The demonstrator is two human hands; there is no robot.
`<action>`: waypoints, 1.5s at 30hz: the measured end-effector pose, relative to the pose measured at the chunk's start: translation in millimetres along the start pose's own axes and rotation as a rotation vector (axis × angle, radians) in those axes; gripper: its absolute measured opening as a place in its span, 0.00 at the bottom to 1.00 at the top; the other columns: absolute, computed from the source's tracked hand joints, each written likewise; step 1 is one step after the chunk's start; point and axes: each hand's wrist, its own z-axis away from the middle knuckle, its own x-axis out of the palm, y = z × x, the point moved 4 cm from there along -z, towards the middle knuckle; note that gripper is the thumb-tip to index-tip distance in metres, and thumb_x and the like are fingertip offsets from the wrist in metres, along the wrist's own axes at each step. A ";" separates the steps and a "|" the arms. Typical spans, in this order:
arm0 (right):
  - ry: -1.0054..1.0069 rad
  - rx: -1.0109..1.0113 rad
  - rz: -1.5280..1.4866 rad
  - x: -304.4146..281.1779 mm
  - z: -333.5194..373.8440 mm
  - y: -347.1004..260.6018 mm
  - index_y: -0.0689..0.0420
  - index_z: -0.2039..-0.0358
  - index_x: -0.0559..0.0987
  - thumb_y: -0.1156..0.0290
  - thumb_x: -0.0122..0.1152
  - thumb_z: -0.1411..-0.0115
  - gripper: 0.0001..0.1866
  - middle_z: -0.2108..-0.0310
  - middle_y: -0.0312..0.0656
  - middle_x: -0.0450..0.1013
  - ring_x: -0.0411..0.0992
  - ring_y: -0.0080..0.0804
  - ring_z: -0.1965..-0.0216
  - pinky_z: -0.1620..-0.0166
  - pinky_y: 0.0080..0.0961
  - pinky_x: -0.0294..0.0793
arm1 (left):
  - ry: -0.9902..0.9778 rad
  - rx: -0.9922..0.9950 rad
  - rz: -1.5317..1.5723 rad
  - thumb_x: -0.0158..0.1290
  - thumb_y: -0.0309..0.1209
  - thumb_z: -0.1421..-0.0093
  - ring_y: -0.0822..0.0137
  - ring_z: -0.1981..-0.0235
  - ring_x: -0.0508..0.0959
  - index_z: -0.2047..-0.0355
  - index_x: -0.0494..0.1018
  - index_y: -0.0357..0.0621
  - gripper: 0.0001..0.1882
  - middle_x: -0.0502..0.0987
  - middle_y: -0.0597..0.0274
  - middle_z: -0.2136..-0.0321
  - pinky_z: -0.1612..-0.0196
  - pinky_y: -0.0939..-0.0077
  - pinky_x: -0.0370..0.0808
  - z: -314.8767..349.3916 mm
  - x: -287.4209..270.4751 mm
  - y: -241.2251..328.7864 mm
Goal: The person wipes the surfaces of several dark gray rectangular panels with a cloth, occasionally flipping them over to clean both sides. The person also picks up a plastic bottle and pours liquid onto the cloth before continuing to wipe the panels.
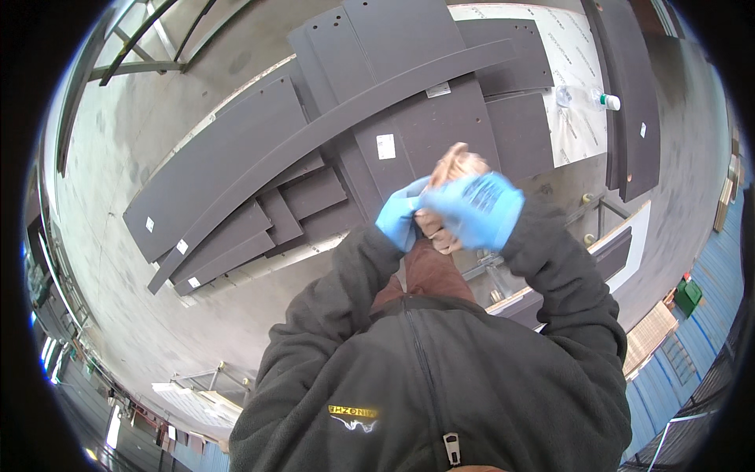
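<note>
Both my hands wear blue gloves and meet in front of my body, above the dark panels. A crumpled tan cloth is bunched between them, sticking out above and below the fingers. My left hand pinches its left side, with the fingers partly hidden. Across the cloth lies my right hand, closed over it and somewhat smeared by motion. I cannot make out whether the tan piece is a rag or a spare glove. Just beyond the hands is a dark grey panel with a white label.
Several dark panels, some stacked, cover the work surface ahead. A long narrow curved-looking strip lies across them. At the right, a clear plastic bottle lies on a white printed sheet, beside more stacked boards. Metal frames stand far left.
</note>
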 end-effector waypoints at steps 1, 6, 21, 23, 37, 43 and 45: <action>0.072 0.029 0.013 -2.9 -1.6 19.5 0.58 0.59 0.80 0.78 0.66 0.47 0.13 0.66 0.46 0.80 0.82 0.50 0.66 0.60 0.44 0.82 | 0.061 -0.046 0.008 0.53 0.32 0.33 0.57 0.41 0.78 0.33 0.64 0.31 0.30 0.74 0.48 0.40 0.36 0.59 0.76 6.4 -2.2 -2.8; 0.718 0.358 -0.561 12.8 10.3 91.9 0.63 0.39 0.74 0.66 0.67 0.37 0.27 0.40 0.54 0.73 0.71 0.48 0.38 0.39 0.37 0.74 | -0.051 0.085 0.233 0.50 0.30 0.30 0.58 0.40 0.77 0.31 0.63 0.33 0.28 0.73 0.50 0.38 0.36 0.62 0.77 20.6 15.6 0.4; 0.954 0.506 -1.094 85.0 -19.4 118.8 0.66 0.45 0.80 0.69 0.64 0.30 0.18 0.49 0.43 0.79 0.77 0.28 0.49 0.44 0.26 0.78 | 0.121 0.151 0.098 0.49 0.66 0.33 0.54 0.29 0.64 0.25 0.52 0.47 0.48 0.60 0.52 0.28 0.32 0.49 0.68 27.6 -24.1 34.4; 1.129 0.608 -1.119 79.2 -22.2 135.4 0.66 0.44 0.79 0.67 0.65 0.30 0.19 0.48 0.42 0.79 0.77 0.28 0.49 0.43 0.26 0.78 | 0.412 0.215 0.061 0.54 0.59 0.32 0.54 0.31 0.67 0.27 0.56 0.46 0.44 0.64 0.53 0.30 0.33 0.51 0.70 36.7 -68.4 40.2; 0.625 0.008 0.251 172.4 -283.6 28.4 0.52 0.44 0.77 0.70 0.70 0.47 0.28 0.32 0.44 0.67 0.62 0.47 0.29 0.34 0.56 0.68 | 1.748 0.307 -1.717 0.52 0.55 0.35 0.42 0.23 0.48 0.27 0.59 0.46 0.42 0.53 0.42 0.25 0.24 0.44 0.44 72.5 -310.2 234.1; 0.700 -0.147 0.101 190.2 -267.1 91.2 0.50 0.49 0.80 0.69 0.72 0.49 0.24 0.28 0.39 0.63 0.58 0.50 0.27 0.30 0.54 0.64 | 1.817 0.411 -1.641 0.48 0.52 0.33 0.47 0.23 0.49 0.26 0.58 0.47 0.40 0.54 0.49 0.24 0.23 0.42 0.39 61.2 -331.3 227.2; 0.732 -0.068 0.198 171.0 -247.1 129.7 0.52 0.55 0.80 0.74 0.69 0.52 0.20 0.35 0.42 0.69 0.68 0.47 0.35 0.36 0.48 0.71 | 1.824 0.406 -1.648 0.48 0.51 0.33 0.47 0.23 0.50 0.27 0.58 0.46 0.39 0.55 0.48 0.24 0.23 0.42 0.39 62.5 -334.6 227.3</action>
